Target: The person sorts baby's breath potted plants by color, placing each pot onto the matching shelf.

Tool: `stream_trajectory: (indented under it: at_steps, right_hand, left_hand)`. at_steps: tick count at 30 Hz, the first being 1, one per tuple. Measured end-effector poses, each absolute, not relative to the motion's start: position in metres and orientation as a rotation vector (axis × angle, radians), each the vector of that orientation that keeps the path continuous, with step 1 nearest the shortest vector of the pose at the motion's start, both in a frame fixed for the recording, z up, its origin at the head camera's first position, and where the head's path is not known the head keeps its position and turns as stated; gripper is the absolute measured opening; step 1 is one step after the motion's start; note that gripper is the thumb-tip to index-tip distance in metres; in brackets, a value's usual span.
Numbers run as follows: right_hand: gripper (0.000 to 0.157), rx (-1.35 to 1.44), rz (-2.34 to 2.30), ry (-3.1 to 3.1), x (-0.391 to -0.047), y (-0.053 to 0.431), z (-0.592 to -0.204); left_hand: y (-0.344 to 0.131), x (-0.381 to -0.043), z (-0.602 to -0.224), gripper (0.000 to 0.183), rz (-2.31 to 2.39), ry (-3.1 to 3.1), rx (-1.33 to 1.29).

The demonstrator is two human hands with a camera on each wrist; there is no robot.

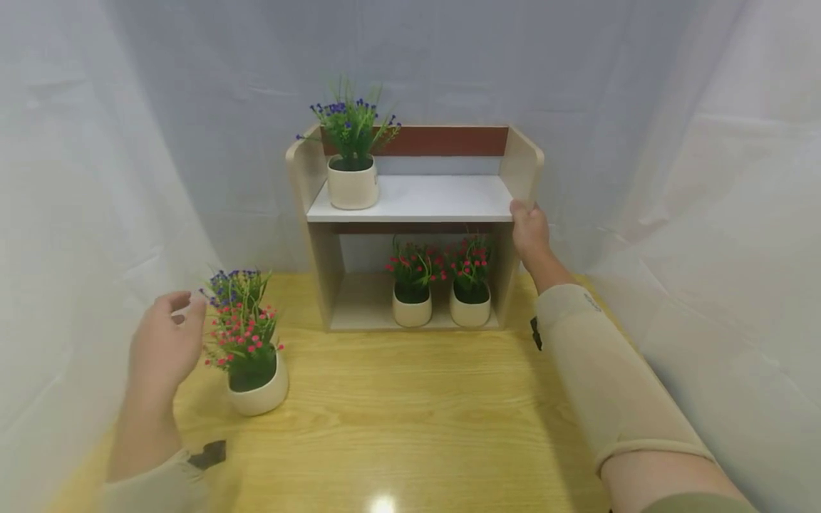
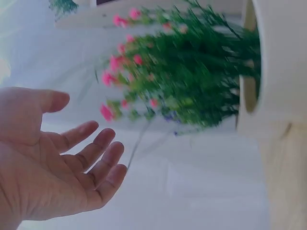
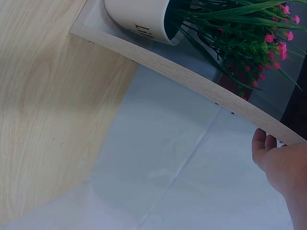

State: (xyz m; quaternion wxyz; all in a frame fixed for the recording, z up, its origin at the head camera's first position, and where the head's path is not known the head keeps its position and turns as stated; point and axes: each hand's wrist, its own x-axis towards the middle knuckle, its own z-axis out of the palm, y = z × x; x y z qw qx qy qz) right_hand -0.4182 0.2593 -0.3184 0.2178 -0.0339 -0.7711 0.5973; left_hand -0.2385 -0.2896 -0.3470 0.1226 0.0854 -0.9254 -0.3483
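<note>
My left hand (image 1: 168, 340) hovers beside a white pot of pink artificial flowers (image 1: 256, 388) at the table's left. In the left wrist view its fingers (image 2: 103, 143) are loosely bent and hold nothing, apart from the blooms. A purple-flowered plant (image 1: 231, 286) stands behind that pot, its own pot hidden. My right hand (image 1: 531, 231) grips the right side panel of a two-tier wooden shelf (image 1: 442, 196), near the upper board. In the right wrist view its fingers (image 3: 259, 139) meet the panel's edge; some fingertips are hidden.
A pot of purple flowers (image 1: 353, 185) sits at the left of the upper board. Two pots of pink flowers, a left one (image 1: 412, 312) and a right one (image 1: 470, 312), stand on the lower board. White sheeting (image 1: 725, 235) hangs around the wooden table (image 1: 398, 399).
</note>
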Motion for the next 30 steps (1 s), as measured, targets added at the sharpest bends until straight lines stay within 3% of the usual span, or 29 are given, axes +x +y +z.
stream_trajectory:
  at_steps: [9,21,27,30]
  right_hand:
    - [0.061,-0.099,1.652,-2.145,-0.417,0.259,-0.318]
    - [0.061,-0.094,1.670,-2.152,-0.415,0.259,-0.318]
    - [0.063,-0.086,1.671,-2.156,-0.415,0.259,-0.318]
    - [0.062,-0.077,1.672,-2.151,-0.416,0.260,-0.318]
  left_hand:
    - [-0.315,-0.229,-0.362,0.063,-1.039,-2.685,0.395]
    - [-0.333,-0.236,-0.389,0.048,-0.661,-3.057,-0.001]
    - [-0.332,-0.239,-0.410,0.057,-0.702,-3.186,-0.136]
    - [-0.330,-0.238,-0.416,0.077,-0.817,-3.218,-0.169]
